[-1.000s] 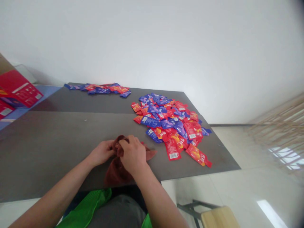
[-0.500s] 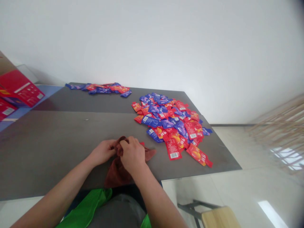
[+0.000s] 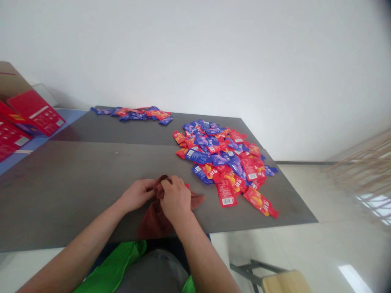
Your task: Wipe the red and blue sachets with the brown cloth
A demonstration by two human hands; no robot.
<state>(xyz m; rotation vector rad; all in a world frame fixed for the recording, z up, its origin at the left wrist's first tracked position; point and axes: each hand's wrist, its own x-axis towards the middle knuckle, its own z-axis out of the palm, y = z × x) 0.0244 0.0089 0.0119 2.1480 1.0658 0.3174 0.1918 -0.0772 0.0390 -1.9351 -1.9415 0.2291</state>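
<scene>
A brown cloth (image 3: 155,221) lies bunched at the table's near edge, part of it hanging toward my lap. My left hand (image 3: 139,195) pinches its upper fold from the left side. Over the cloth's right part, my right hand (image 3: 177,199) has its fingers curled onto the same bunched fold. A small bit of red packet (image 3: 187,185) peeks out beside my right knuckles; the rest of it is hidden by the hand and cloth. To the right spreads a heap of red and blue sachets (image 3: 220,154), the closest being a red sachet (image 3: 226,193) with a barcode.
A second row of sachets (image 3: 134,114) lies along the back of the dark table (image 3: 76,183). Red cartons (image 3: 33,114) stand at the left on a blue surface. A stool (image 3: 285,281) is on the floor at lower right, and a white wall rises behind.
The view has shifted slightly, so everything sits a little further right and more of the cartons shows. Both hands keep their hold on the cloth.
</scene>
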